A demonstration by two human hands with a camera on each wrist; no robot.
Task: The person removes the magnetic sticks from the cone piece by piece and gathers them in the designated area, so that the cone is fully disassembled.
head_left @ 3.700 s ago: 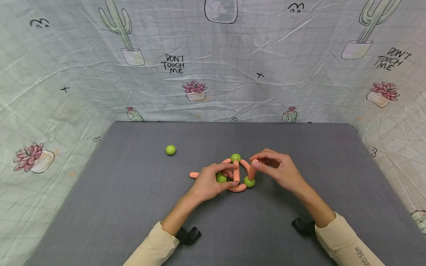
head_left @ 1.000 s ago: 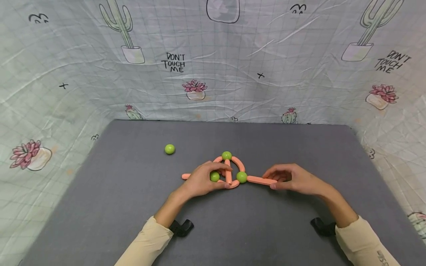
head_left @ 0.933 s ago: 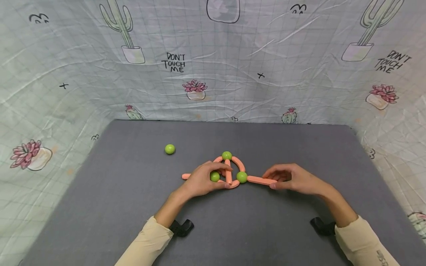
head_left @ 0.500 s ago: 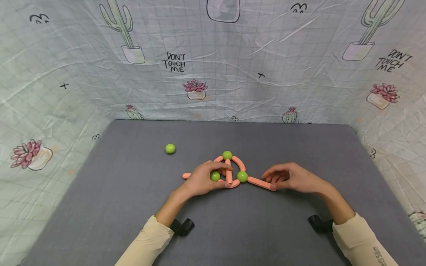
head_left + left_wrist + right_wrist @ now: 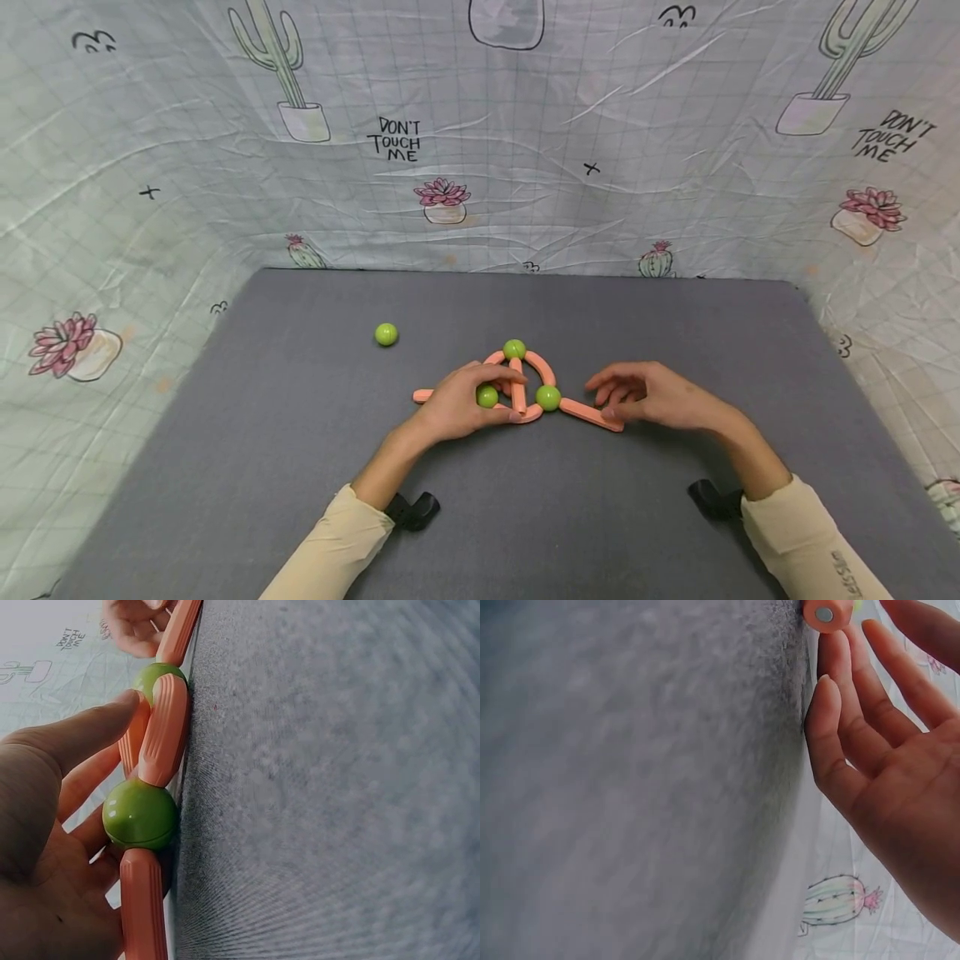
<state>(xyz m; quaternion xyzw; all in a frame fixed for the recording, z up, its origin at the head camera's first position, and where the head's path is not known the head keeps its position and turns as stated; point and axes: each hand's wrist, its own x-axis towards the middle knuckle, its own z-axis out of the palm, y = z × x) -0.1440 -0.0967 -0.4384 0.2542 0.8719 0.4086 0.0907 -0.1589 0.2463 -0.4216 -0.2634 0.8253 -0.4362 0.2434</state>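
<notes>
A pale printed cloth point(image 5: 525, 229) fills the back and both sides, cacti and "DON'T TOUCH ME" lettering all over it, and below it spreads the grey table point(image 5: 300, 525). Here are 2 cream sleeves point(image 5: 330, 546) reaching in from the near edge, and on to the hands! The left hand point(image 5: 456, 404) is over the left part of the layout, grip narrow, thumb and fingers pinching the middle rod point(image 5: 518, 398). Out on the other side, the right hand point(image 5: 656, 396) has its fingers loosely bent and spread, gripping nothing, right beside the outer end of the right rod point(image 5: 588, 412); from these angles it's hard to say whether a fingertip touches it.

Between the hands sits the pink ring point(image 5: 542, 367), curved pieces joined by 3 green balls: the far ball point(image 5: 514, 349), the left ball point(image 5: 487, 396) and the right ball point(image 5: 548, 398). A black device point(image 5: 412, 511) juts out at each wrist. The right rod meets the right ball and slants nearer; the left rod point(image 5: 422, 396), partly behind the hand, meets the left ball. Well apart, further back and left, the loose ball point(image 5: 386, 334) rests alone. And smallest of all, 1 silver disc point(image 5: 824, 615) in the right rod's end!
</notes>
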